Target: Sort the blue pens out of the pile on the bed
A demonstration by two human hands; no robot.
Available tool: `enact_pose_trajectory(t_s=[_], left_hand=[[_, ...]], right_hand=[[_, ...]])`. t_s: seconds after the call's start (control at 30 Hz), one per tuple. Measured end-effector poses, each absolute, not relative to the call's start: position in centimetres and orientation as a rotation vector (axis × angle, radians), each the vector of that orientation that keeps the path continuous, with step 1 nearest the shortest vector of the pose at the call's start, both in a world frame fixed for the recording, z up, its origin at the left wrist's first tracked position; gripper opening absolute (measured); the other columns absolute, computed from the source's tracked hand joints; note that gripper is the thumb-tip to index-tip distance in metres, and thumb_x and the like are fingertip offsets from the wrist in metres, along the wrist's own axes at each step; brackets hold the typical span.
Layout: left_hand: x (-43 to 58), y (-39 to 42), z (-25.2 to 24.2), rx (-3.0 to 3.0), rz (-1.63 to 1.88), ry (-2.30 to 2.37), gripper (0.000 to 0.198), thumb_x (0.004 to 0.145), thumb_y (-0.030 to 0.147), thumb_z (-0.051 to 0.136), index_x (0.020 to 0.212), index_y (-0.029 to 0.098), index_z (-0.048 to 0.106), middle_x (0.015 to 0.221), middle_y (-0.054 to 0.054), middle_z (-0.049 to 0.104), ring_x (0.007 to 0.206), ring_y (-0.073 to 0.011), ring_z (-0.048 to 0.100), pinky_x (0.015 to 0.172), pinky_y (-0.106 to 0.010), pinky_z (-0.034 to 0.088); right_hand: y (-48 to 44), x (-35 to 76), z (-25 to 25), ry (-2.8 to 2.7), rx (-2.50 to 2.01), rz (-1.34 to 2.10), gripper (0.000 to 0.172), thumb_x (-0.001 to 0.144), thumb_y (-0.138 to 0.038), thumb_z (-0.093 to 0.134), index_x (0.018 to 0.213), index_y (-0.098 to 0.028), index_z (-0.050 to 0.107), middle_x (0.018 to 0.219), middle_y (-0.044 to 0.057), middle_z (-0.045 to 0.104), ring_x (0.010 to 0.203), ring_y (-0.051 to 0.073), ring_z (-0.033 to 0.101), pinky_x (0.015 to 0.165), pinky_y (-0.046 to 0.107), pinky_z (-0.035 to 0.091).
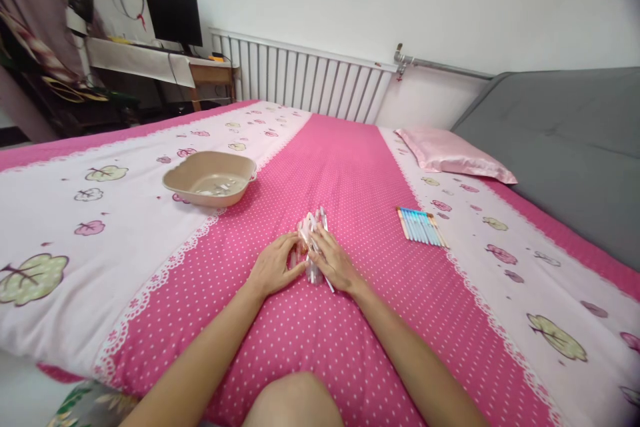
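Several slim, pen-like sticks (314, 273), clear and pale pink to white, lie in a loose bunch on the pink dotted bedspread in front of me. My left hand (278, 261) is curved against the bunch's left side, its thumb pointing toward the near end. From the right, my right hand (334, 263) rests over the sticks with its fingers bent across them. The two hands hold the bunch between them and partly hide it. One thin white stick pokes out below my right palm. Whether the sticks are pens I cannot tell for sure.
A beige plastic basin (210, 199) with a few small pieces inside stands to the left. On the right lies a neat row of blue and peach pens (423, 227). Farther off are a pink pillow (453, 152), a grey headboard (560, 147) and a white radiator (300, 77).
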State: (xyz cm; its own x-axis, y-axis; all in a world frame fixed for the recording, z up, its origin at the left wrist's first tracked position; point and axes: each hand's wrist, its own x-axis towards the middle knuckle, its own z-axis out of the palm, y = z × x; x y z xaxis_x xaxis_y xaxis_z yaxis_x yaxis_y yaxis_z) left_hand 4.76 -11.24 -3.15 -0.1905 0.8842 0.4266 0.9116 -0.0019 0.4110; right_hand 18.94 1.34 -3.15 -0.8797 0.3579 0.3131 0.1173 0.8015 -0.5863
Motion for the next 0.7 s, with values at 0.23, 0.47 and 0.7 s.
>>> enact_pose_trajectory(t_s=[0.23, 0.47, 0.7], left_hand=[[4.6, -11.1, -3.5, -1.942, -0.964, -2.186, 0.047, 0.080, 0.044, 0.047, 0.119, 0.017, 0.046, 0.124, -0.011, 0.052, 0.116, -0.0245, 0.048, 0.101, -0.041, 0.037], [4.7, -11.2, -3.3, -1.933, -0.958, -2.193, 0.041, 0.081, 0.043, 0.047, 0.113, 0.018, 0.049, 0.124, -0.010, 0.052, 0.116, -0.0234, 0.047, 0.101, -0.039, 0.036], [4.6, -11.2, -3.3, -1.900, -0.975, -2.199, 0.037, 0.080, 0.042, 0.047, 0.109, 0.018, 0.051, 0.121, -0.009, 0.053, 0.115, -0.0227, 0.047, 0.101, -0.039, 0.036]], right_hand=[[0.4, 18.7, -2.8, -2.664, -0.334, 0.485, 0.051, 0.088, -0.048, 0.037, 0.136, -0.029, 0.035, 0.149, 0.004, 0.020, 0.136, 0.026, 0.013, 0.107, 0.050, 0.019], [1.4, 18.5, -4.1, -2.589, -0.628, 0.386, 0.048, 0.088, -0.045, 0.037, 0.133, -0.027, 0.040, 0.142, 0.009, 0.035, 0.131, 0.028, 0.027, 0.103, 0.050, 0.025], [1.9, 18.4, -4.6, -2.495, -0.753, 0.432, 0.045, 0.087, -0.036, 0.040, 0.128, -0.020, 0.046, 0.134, 0.011, 0.045, 0.128, 0.026, 0.032, 0.105, 0.046, 0.024]])
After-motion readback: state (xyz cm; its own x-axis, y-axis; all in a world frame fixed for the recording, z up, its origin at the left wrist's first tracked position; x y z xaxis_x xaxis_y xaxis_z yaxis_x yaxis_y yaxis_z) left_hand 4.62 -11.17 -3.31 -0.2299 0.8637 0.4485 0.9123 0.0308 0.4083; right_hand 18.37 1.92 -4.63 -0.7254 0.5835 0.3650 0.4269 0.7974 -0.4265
